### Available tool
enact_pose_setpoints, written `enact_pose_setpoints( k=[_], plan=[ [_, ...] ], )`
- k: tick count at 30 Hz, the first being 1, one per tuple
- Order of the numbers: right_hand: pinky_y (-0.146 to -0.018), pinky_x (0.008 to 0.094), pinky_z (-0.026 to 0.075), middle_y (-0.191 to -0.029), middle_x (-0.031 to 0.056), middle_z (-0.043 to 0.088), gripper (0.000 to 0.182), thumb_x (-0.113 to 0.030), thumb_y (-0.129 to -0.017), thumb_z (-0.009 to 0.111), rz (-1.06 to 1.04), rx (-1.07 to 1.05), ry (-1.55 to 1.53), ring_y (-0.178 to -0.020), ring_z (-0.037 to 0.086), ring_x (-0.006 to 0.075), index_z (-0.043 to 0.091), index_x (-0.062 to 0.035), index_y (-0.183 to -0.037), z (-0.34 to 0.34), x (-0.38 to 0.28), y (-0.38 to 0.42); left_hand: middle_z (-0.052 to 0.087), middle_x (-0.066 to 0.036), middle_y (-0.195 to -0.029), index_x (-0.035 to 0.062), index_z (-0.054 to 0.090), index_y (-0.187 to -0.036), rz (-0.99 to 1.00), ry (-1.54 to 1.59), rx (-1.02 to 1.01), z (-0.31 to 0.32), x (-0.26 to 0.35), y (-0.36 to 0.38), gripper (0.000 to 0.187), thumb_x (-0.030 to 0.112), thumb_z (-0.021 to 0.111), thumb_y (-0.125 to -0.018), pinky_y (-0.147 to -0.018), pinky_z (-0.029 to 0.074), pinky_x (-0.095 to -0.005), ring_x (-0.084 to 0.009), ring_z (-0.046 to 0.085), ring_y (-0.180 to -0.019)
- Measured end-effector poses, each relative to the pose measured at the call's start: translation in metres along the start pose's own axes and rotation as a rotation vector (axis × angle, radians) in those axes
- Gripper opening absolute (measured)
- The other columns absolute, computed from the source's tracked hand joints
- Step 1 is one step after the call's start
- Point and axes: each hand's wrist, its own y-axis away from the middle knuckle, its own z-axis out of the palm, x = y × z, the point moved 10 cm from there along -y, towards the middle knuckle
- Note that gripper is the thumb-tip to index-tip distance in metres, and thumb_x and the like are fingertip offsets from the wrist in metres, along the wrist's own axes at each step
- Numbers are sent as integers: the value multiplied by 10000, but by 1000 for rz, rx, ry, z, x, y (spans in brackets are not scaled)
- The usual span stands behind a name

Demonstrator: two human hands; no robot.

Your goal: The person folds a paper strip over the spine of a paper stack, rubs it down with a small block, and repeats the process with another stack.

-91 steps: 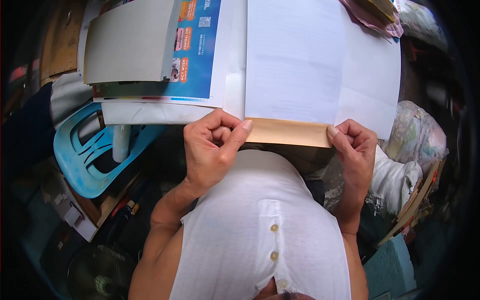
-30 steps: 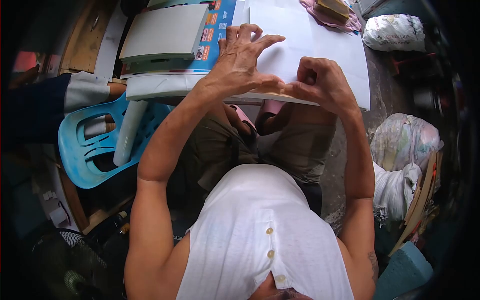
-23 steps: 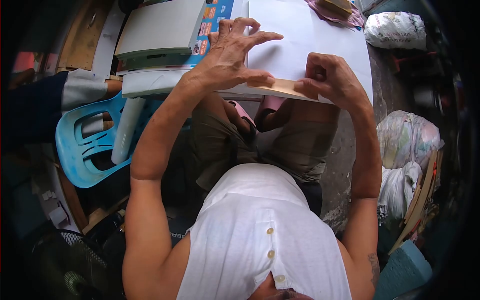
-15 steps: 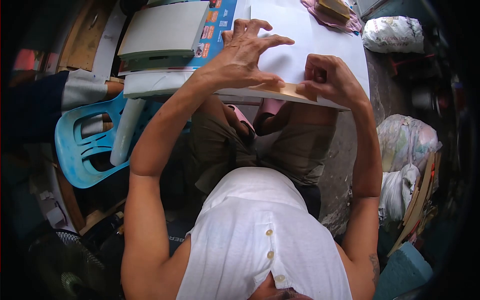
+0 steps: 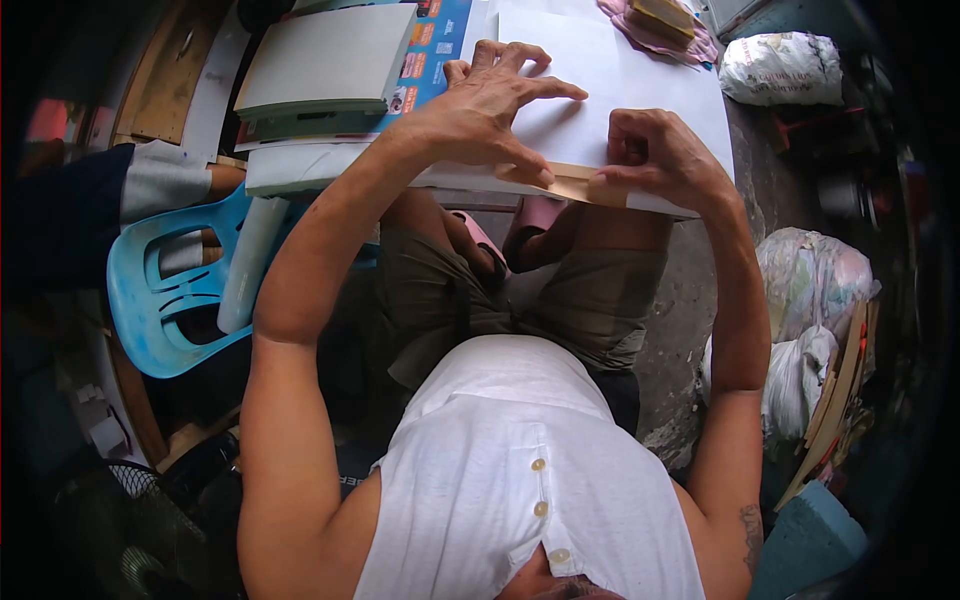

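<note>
A narrow tan strip (image 5: 570, 186), apparently paper or card, lies along the front edge of a large white sheet (image 5: 570, 60). My left hand (image 5: 492, 105) is open above the sheet, fingers spread and bent. Its thumb touches the strip's left part. On the other side, my right hand (image 5: 665, 155) has its fingers curled in, with the thumb pressed along the strip's right end. Whether the curled fingertips also touch the strip is hidden. A stretch of the strip shows between the two thumbs.
At the left of the table stands a stack of pale sheets (image 5: 325, 60) on a blue printed poster (image 5: 430, 75). A sponge-like block (image 5: 660, 22) rests on a pink cloth (image 5: 690, 50) at the far right. A blue plastic chair (image 5: 135, 290) and plastic bags (image 5: 815, 285) flank me.
My left thumb has slid slightly left along the strip, and more of the strip shows between the thumbs. My right hand has barely shifted.
</note>
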Motion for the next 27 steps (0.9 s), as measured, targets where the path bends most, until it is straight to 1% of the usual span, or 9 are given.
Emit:
enact_pose_setpoints(
  k=[5, 8, 12, 15, 17, 18, 21, 25, 27],
  plan=[
    [-582, 310, 420, -664, 30, 544, 345, -205, -742, 872, 27, -63, 23, -622, 487, 124, 583, -26, -797, -4, 3, 5, 400, -120, -1552, 442, 588, -1403, 3, -2, -37, -7, -12, 10, 1030, 571, 946, -445, -1076, 299, -620, -411, 261, -1459],
    [-583, 310, 416, -666, 28, 537, 343, -198, -740, 869, 51, -81, 24, -619, 479, 124, 580, -26, -812, -7, 4, 9, 376, -90, -1556, 451, 553, -1429, 27, 7, -88, -6, -14, 12, 997, 628, 911, -516, -1160, 256, -668, -390, 264, -1450],
    [-590, 305, 411, -679, 27, 530, 342, -197, -744, 865, 56, -88, 11, -631, 477, 122, 582, -28, -838, -14, 8, 17, 370, -93, -1564, 449, 547, -1433, 83, 54, -117, -10, -17, 12, 1025, 645, 912, -496, -1192, 219, -679, -383, 257, -1463],
    [-602, 282, 413, -701, 4, 538, 318, -201, -782, 854, 50, -6, -32, -657, 480, 99, 593, -33, -853, -25, 13, 27, 390, -116, -1562, 431, 542, -1440, 112, 62, -83, -19, -28, 5, 1009, 678, 896, -528, -1222, 194, -667, -390, 281, -1473],
    [-612, 260, 431, -709, -13, 572, 302, -196, -814, 854, 82, 124, -241, -661, 504, 78, 616, -21, -878, -33, 24, 42, 409, -137, -1556, 416, 539, -1445, 73, 29, -17, -31, -41, -5, 985, 703, 876, -566, -1238, 194, -648, -392, 306, -1476],
    [-617, 249, 440, -712, -21, 589, 295, -193, -831, 854, 93, 183, -346, -663, 516, 67, 627, -15, -890, -34, 29, 49, 438, -144, -1546, 405, 528, -1457, 38, 92, 48, -35, -48, -14, 964, 764, 818, -611, -1218, 257, -628, -392, 323, -1478],
    [-602, 203, 411, -743, -54, 600, 211, -160, -893, 815, 98, 532, -499, -679, 512, 24, 649, -30, -888, -34, 35, 77, 442, -146, -1546, 334, 515, -1482, -13, 42, 148, -38, -57, -49, 987, 769, 796, -642, -1212, 286, -614, -377, 327, -1480],
    [-550, 162, 360, -740, -50, 605, 205, -144, -917, 795, 270, 676, -838, -680, 512, -9, 631, -53, -835, 26, 25, 106, 439, -159, -1542, 283, 491, -1499, -49, 22, 86, -18, -67, -93, 918, 719, 759, -736, -1230, 299, -551, -350, 355, -1470],
    [-543, 170, 385, -767, -30, 623, 234, -167, -905, 811, 338, 633, -900, -671, 525, -1, 606, -54, -911, 69, 18, 111, 486, -159, -1491, 238, 490, -1502, -86, -68, 49, -15, -65, -98, 940, 717, 754, -738, -1205, 348, -508, -335, 397, -1437]
  ],
)
